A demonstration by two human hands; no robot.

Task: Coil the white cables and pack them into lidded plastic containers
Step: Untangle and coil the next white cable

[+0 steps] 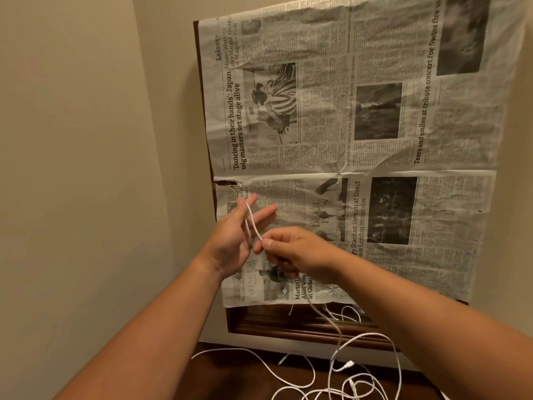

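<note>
White cable (pixel 253 223) is the working item, and it is partly wound.

Head view:

1. Left hand (pixel 233 241): raised in front of the newspaper (pixel 375 125), palm turned toward the right, fingers (pixel 268 212) straight and spread. It acts as the winding former. Two strands of the white cable run from the upper fingers down toward the palm. Whether more turns lie behind them cannot be told.
2. Right hand (pixel 297 252): just beside the left palm, fingers curled, thumb and forefinger pinching the white cable at the lower end of the loop.
3. Free length: from under the right hand the white cable drops past the dark wooden frame (pixel 288 327) to the dark tabletop (pixel 230 379).
4. Loose cables (pixel 360 382): an uncoiled tangle on the tabletop with at least one connector (pixel 347 364) showing. Which strand belongs to the held cable cannot be told.
5. Lidded plastic containers: not in view.

Step in hand: judged to be coiling, at an early turn of the first cable. Packing has not begun.

Next move, as a judgement:

- Carry the pinched strand up and over the spread fingers to lay another turn.
- Keep the left fingers straight so the turns do not slip off.
- Let the free length feed through the pinch under light tension.
- Watch the tangle below. A snag there would drag on the loop.
</note>
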